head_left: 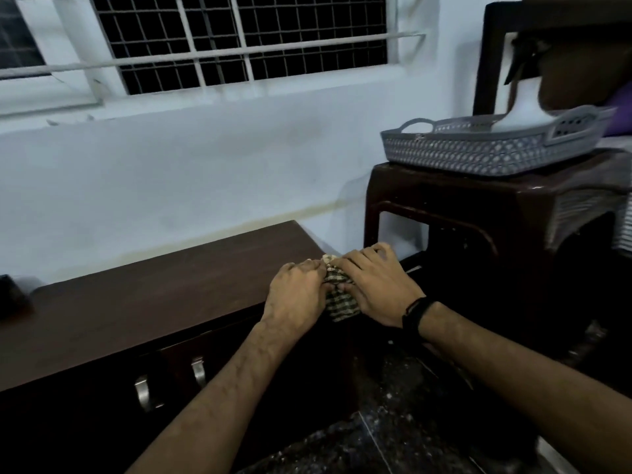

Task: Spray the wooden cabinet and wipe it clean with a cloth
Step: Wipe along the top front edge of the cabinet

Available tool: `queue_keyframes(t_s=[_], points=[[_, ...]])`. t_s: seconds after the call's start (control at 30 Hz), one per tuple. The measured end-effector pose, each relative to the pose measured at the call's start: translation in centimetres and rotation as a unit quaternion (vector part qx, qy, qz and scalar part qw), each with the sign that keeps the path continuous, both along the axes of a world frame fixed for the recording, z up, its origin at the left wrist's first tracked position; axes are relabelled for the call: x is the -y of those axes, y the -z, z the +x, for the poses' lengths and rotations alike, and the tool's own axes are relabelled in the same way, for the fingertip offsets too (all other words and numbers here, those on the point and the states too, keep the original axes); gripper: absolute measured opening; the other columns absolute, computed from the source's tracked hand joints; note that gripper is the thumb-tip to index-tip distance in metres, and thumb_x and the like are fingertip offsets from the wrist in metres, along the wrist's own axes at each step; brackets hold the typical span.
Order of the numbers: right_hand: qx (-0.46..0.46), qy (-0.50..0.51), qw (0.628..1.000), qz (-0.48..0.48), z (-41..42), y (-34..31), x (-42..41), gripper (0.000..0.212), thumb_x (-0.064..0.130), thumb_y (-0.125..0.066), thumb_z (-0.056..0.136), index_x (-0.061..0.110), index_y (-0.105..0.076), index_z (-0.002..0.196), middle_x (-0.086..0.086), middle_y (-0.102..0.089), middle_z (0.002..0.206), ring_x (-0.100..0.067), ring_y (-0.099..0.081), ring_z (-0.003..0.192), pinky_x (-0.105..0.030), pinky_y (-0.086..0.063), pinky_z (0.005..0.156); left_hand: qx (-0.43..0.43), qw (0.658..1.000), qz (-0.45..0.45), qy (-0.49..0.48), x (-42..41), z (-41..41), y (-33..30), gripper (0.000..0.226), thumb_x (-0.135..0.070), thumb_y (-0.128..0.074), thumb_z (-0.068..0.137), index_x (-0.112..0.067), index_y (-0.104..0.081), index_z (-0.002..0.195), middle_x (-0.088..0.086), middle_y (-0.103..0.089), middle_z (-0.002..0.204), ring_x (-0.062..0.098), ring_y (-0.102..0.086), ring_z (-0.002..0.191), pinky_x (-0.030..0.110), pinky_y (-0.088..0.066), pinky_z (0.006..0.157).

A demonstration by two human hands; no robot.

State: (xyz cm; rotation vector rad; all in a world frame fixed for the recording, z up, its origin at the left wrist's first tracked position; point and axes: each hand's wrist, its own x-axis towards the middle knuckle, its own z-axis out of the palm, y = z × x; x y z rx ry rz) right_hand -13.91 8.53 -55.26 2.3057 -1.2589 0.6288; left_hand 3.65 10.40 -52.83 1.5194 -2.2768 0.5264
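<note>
While my left hand (297, 295) and right hand (374, 289) meet at the cabinet's (154, 302) right end, all fingers curl around 1 checked cloth (338, 304).

Dark brown wooden cabinet (143, 302), silver handles (143, 393). Checked cloth (338, 302) (dark green and cream squares). Grey latticed basket (478, 155) on a glossy dark brown stool (478, 213). Pale blue-white wall (171, 172). Black wristband (415, 314). Speckled dark floor (393, 422).
</note>
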Motion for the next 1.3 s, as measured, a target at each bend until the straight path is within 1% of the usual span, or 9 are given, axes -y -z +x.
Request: queue_keyframes(t_s=[0.1,0.23,0.4,0.5,0.6,0.73,1.0,1.13,1.3], points=[[0.1,-0.005,0.993,0.059,-2.2,-0.7,-0.8,0.036,0.045,-0.042,0.096,0.024,-0.048,0.125,0.005,-0.062,0.113,-0.018,-0.052,0.105,-0.036,-0.029,0.097,-0.024,0.999,-0.004,0.032,0.3,-1.9,-0.5,0.023,-0.032,-0.049,0.099,-0.017,-0.063,0.111,0.002,-0.07,0.11,0.022,-0.064,0.101,0.033,-0.045,0.093],[0.224,-0.033,0.963,0.147,-4.8,-1.6,-1.5,0.02,0.047,-0.042,0.098,0.033,-0.038,0.111,0.008,-0.062,0.099,-0.018,-0.057,0.094,-0.038,-0.039,0.084,-0.081,0.994,-0.009,0.079,0.4,-4.7,-1.1,0.018,-0.026,-0.045,0.101,-0.017,-0.055,0.113,0.003,-0.068,0.106,0.024,-0.062,0.096,0.036,-0.047,0.08],[0.218,-0.003,0.959,0.183,-7.3,-2.6,-1.8,0.018,0.051,-0.044,0.096,0.034,-0.045,0.1,0.013,-0.052,0.1,-0.016,-0.05,0.101,-0.034,-0.036,0.079,-0.112,0.987,0.024,0.116,1.2,-7.2,-1.9,0.012,-0.03,-0.04,0.101,-0.02,-0.046,0.105,0.005,-0.066,0.098,0.027,-0.062,0.088,0.04,-0.049,0.073],[0.212,-0.014,0.953,0.217,-8.5,-3.5,-2.4,0.024,0.061,-0.05,0.089,0.04,-0.038,0.094,0.016,-0.049,0.087,-0.011,-0.052,0.087,-0.034,-0.041,0.073,-0.127,0.982,0.034,0.137,1.4,-8.0,-2.5,0.018,-0.038,-0.036,0.103,-0.022,-0.046,0.102,0.003,-0.065,0.097,0.025,-0.061,0.088,0.04,-0.048,0.074],[0.221,-0.019,0.945,0.243,-9.1,-4.7,-2.4,0.019,0.053,-0.052,0.092,0.039,-0.046,0.103,0.016,-0.058,0.085,-0.007,-0.056,0.077,-0.032,-0.047,0.068,-0.15,0.977,0.035,0.149,1.9,-8.8,-3.6,0.027,-0.046,-0.034,0.102,-0.022,-0.047,0.1,0.002,-0.067,0.094,0.024,-0.062,0.087,0.039,-0.047,0.073],[0.305,0.007,0.93,0.207,-9.4,-7.6,-2.5,0.02,0.054,-0.05,0.087,0.036,-0.051,0.097,0.007,-0.067,0.094,-0.017,-0.064,0.089,-0.043,-0.053,0.078,-0.232,0.96,0.034,0.154,2.6,-9.8,-7.3,0.03,-0.054,-0.046,0.096,-0.026,-0.053,0.096,-0.002,-0.069,0.088,0.021,-0.065,0.085,0.04,-0.052,0.073],[0.355,0.008,0.926,0.128,-7.0,-16.6,0.0,0.016,0.031,-0.057,0.095,0.016,-0.055,0.098,-0.003,-0.066,0.095,-0.022,-0.06,0.091,-0.033,-0.045,0.079,-0.394,0.9,0.02,0.186,6.3,-8.9,-14.0,0.044,-0.055,-0.056,0.093,-0.016,-0.057,0.074,0.0,-0.061,0.066,0.017,-0.058,0.064,0.035,-0.044,0.061],[0.358,0.043,0.927,0.104,-4.9,-19.7,2.8,0.025,0.034,-0.054,0.095,0.014,-0.057,0.109,-0.008,-0.067,0.11,-0.025,-0.059,0.1,-0.031,-0.043,0.079,-0.454,0.862,0.061,0.215,9.4,-7.8,-16.1,0.035,-0.044,-0.06,0.094,-0.011,-0.066,0.085,0.005,-0.069,0.077,0.018,-0.061,0.07,0.033,-0.044,0.063],[0.299,0.103,0.943,0.099,-6.8,-26.2,5.4,0.016,0.038,-0.056,0.093,0.024,-0.056,0.102,-0.003,-0.066,0.099,-0.02,-0.062,0.084,-0.028,-0.048,0.068,-0.503,0.824,0.09,0.246,13.0,-9.6,-19.2,0.046,-0.055,-0.054,0.095,-0.012,-0.067,0.09,0.002,-0.07,0.083,0.019,-0.063,0.077,0.034,-0.043,0.065]])
